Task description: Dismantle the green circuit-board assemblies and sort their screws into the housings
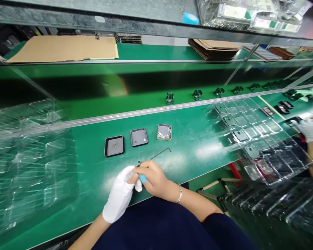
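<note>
My left hand, in a white glove with a fingertip bare, is closed in a pinch on a small dark green part, perhaps a circuit board. My right hand, bare with blue tape on one finger, meets it there, its fingertips pressed against the same small part. Most of that part is covered by fingers. Just beyond my right knuckles an L-shaped hex key shows; whether it touches the hand I cannot tell. In front lie a black square case, a grey case half and a case with silvery contents.
Clear plastic trays are stacked at left. Another compartment tray at right holds several grey plates. Several small board assemblies line the strip behind a metal rail. At far right is a co-worker's gloved hand. A shelf hangs overhead.
</note>
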A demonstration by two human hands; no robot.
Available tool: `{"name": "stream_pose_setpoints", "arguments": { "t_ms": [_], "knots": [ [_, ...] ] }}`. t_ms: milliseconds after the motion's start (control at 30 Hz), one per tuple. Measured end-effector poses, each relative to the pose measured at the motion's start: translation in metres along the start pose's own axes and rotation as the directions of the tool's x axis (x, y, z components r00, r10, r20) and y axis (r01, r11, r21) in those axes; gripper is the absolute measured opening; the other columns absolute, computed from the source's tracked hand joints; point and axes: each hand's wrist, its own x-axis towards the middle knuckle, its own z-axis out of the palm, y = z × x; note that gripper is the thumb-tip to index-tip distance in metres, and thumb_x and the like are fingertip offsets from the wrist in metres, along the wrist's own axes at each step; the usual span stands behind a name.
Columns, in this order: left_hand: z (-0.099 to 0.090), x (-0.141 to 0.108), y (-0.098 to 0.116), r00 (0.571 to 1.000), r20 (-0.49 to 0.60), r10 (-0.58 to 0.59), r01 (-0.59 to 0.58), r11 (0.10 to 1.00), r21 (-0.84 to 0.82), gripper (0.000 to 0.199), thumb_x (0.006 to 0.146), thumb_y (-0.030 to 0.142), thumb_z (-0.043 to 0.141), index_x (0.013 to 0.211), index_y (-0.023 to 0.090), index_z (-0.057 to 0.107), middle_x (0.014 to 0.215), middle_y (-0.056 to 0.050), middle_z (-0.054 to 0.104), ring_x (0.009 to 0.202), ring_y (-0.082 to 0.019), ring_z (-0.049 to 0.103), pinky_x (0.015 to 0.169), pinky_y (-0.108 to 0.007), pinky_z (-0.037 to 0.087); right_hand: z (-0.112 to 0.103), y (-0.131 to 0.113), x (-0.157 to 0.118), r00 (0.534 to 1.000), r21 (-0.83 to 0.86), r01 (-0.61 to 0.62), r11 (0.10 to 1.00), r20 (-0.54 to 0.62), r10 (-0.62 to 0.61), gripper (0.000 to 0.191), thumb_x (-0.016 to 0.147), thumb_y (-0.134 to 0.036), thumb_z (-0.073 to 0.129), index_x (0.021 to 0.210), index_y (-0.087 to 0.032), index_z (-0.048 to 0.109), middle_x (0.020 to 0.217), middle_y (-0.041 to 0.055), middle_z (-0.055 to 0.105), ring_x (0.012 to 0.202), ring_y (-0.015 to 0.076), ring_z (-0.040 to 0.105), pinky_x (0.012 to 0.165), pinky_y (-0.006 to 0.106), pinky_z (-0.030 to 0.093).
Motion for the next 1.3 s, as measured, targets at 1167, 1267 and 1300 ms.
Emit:
{"name": "stream_pose_setpoints", "arguments": {
  "t_ms": [1167,1267,1300],
  "knots": [
    [-0.022,0.005,-0.002,0.919,0.208,0.335,-0.392,0.713,0.582,0.024,0.086,0.032,0.048,0.065,0.021,0.054,0.061,0.002,0.055,0.052,-0.012,0.053,0.053,-0.023,0.047,-0.019,0.007,0.01,0.811,0.522,-0.585,0.621,0.365,0.458,0.017,0.082,-0.034,0.066,0.089,-0.019,0.062,0.075,-0.0012,0.064,0.068,0.0114,0.061,0.067,0.025,0.049],
    [-0.02,-0.003,0.001,0.905,0.252,0.342,-0.421,0.638,0.645,0.028,0.09,0.035,0.045,0.069,0.021,0.057,0.066,0.001,0.06,0.057,-0.013,0.057,0.057,-0.023,0.049,-0.002,0.002,0.001,0.719,0.679,-0.655,0.331,0.425,0.55,0.035,0.07,-0.043,0.076,0.086,-0.016,0.06,0.071,-0.0025,0.062,0.06,0.0086,0.059,0.063,0.024,0.049],
    [-0.021,-0.007,0.0,0.915,0.241,0.323,-0.398,0.629,0.668,0.028,0.09,0.037,0.045,0.072,0.021,0.059,0.069,0.0,0.062,0.059,-0.014,0.058,0.058,-0.024,0.05,0.001,0.005,-0.002,0.693,0.695,-0.671,0.259,0.464,0.552,0.039,0.066,-0.044,0.078,0.085,-0.016,0.06,0.071,-0.0022,0.062,0.06,0.0084,0.06,0.063,0.024,0.05]
  ]
}}
